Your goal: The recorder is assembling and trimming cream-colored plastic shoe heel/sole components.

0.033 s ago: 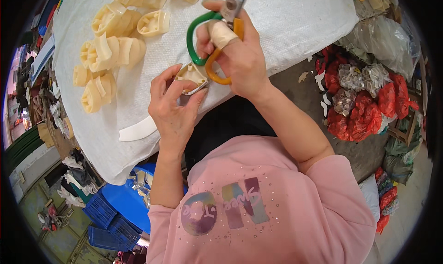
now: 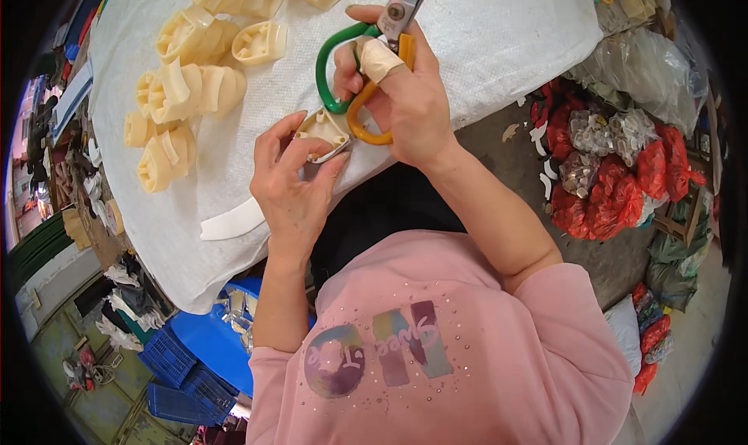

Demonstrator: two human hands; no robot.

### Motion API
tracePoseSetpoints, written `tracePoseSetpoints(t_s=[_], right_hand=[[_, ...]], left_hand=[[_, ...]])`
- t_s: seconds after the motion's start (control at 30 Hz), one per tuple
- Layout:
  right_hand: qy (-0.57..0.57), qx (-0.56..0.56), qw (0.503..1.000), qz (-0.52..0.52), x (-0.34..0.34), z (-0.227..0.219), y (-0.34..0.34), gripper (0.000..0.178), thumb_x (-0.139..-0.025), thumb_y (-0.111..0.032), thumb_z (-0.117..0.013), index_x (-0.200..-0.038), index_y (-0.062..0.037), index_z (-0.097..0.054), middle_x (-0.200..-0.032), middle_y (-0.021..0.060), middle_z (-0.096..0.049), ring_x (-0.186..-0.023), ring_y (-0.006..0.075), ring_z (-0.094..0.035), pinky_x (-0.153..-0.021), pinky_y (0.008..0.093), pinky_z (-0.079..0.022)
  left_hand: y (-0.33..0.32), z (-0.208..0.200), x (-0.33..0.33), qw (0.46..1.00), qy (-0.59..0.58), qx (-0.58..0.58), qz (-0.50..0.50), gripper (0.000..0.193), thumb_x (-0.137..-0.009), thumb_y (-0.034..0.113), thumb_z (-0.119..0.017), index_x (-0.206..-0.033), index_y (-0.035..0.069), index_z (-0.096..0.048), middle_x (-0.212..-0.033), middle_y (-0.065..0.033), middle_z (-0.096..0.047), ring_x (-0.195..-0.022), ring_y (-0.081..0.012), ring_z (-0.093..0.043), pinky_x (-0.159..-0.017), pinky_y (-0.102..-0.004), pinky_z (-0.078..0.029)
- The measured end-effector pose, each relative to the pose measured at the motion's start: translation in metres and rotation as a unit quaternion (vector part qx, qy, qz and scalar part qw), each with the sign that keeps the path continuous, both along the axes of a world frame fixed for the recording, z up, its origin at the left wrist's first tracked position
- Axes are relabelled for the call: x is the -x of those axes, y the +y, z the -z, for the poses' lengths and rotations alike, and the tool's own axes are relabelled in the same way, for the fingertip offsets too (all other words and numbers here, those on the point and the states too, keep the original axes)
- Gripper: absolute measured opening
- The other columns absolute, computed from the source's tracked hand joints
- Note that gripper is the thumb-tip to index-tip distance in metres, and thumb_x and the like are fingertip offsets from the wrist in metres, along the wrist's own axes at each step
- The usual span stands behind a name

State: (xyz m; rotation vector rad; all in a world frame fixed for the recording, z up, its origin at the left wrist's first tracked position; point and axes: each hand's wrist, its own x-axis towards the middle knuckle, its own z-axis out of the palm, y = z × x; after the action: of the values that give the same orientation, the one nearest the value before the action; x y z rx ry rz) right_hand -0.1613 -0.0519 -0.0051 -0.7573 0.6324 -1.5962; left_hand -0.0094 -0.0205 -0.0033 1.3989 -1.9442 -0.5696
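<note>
My left hand [image 2: 294, 168] pinches a small cream plastic piece [image 2: 321, 127] with a silvery rim, just over the white sheet [image 2: 296, 67]. Held in my right hand [image 2: 417, 106] are scissors with one green and one orange handle [image 2: 368, 136]. Their blades [image 2: 405, 5] point up and away from me, and the handles sit right beside the cream piece. A beige wrap covers one of my right fingers. Left of my hands, several cream plastic parts [image 2: 183, 87] lie in stacks and loose. Nearer me is a white curved strip [image 2: 232, 221].
A blue basin [image 2: 206, 340] holding silvery pieces stands below the table's left side, with blue crates [image 2: 167, 355] beside it. On the floor at right are red plastic bags [image 2: 600, 204], clear bags [image 2: 623, 130] and white scraps [image 2: 545, 180].
The scissors and my right hand have shifted very slightly. My left hand keeps its hold on the cream piece.
</note>
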Motion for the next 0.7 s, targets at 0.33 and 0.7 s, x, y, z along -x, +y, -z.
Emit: tracePoseSetpoints(t_s=[0.33,0.7], right_hand=[[0.007,0.001,1.0,-0.017,0.007,0.003,-0.002,0.034,-0.093,-0.015,-0.045,-0.124,-0.002,-0.04,-0.083,0.008,-0.048,-0.073,0.0149,-0.045,-0.069,0.0323,-0.042],[0.06,-0.04,0.997,-0.02,0.015,-0.014,-0.002,0.047,-0.087,-0.014,-0.054,-0.128,0.0005,-0.038,-0.086,0.007,-0.05,-0.074,0.0132,-0.048,-0.071,0.0301,-0.044]], left_hand=[[0.0,0.001,0.001,1.0,-0.01,-0.006,-0.004,0.022,-0.06,0.002,-0.077,-0.078,0.003,-0.066,-0.109,-0.0115,-0.061,-0.096,-0.0232,-0.06,-0.082,-0.0321,-0.048],[-0.002,0.0,-0.004,0.999,-0.014,0.048,0.017,0.027,-0.057,0.001,-0.077,-0.078,0.003,-0.06,-0.108,-0.016,-0.056,-0.096,-0.0323,-0.055,-0.078,-0.038,-0.049]])
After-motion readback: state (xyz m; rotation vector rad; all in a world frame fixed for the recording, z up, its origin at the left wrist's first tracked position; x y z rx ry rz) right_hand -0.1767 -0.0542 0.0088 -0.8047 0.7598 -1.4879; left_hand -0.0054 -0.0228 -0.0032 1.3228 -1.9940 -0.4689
